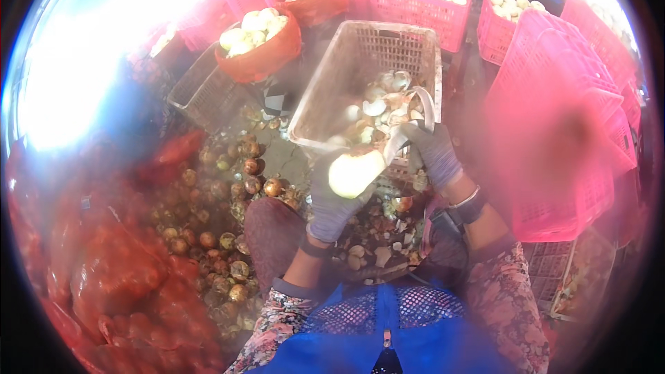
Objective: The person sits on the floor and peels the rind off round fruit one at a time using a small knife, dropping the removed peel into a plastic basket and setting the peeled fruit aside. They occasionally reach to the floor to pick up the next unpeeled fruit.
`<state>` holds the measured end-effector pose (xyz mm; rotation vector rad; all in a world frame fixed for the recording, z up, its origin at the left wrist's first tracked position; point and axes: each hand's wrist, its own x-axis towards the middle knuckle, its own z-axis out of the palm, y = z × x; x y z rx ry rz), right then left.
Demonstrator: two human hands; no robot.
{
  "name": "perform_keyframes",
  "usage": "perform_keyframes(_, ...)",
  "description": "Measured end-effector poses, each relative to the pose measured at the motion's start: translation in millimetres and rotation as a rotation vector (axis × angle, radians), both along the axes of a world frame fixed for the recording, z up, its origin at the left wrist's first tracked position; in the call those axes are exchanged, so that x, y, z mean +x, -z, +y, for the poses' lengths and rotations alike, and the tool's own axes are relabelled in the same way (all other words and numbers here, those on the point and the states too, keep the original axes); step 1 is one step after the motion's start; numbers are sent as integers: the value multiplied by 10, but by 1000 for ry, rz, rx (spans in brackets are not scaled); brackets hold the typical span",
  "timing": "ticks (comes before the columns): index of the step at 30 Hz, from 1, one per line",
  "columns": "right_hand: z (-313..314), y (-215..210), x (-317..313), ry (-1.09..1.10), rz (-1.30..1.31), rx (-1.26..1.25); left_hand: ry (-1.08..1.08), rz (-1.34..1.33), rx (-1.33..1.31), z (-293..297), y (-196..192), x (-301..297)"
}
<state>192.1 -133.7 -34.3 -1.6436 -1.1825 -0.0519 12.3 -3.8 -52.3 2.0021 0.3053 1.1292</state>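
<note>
My left hand (338,179), in a grey glove, is wrapped round a large, pale, peeled onion (355,174) above my lap. Close to its right, my gloved right hand (433,152) is closed. A whitish strip (395,144) runs from its fingers toward the onion; whether it is a blade or peel I cannot tell. Beside those fingers rises a pale curved band (425,105), which looks like an onion layer. Just beyond both hands stands a dirty white plastic crate (315,100) with onion peelings (377,107) heaped at its right side.
Unpeeled onions (239,270) lie scattered on the floor at left, beside red mesh sacks (118,270). An orange basin (260,66) of peeled onions stands far left. Pink crates (422,17) line the back, and more stacked pink crates (554,83) rise at right. Scraps (377,256) litter the ground between my knees.
</note>
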Motion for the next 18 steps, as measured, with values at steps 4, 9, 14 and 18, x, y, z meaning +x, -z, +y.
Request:
perform_keyframes(4, -53, -258, -75, 24, 904, -186, 36, 8, -78, 87, 11, -64)
perform_keyframes(9, -6, -102, -274, 179, -92, -328, 11, 58, -15, 90, -82, -50)
perform_keyframes(14, 94, -163, -651, -142, -274, -330, 133, 161, -55, 127, 58, -82)
perform_keyframes(18, 109, -249, -724, -6, -294, -466, 160, 204, 152, 47, 18, -49)
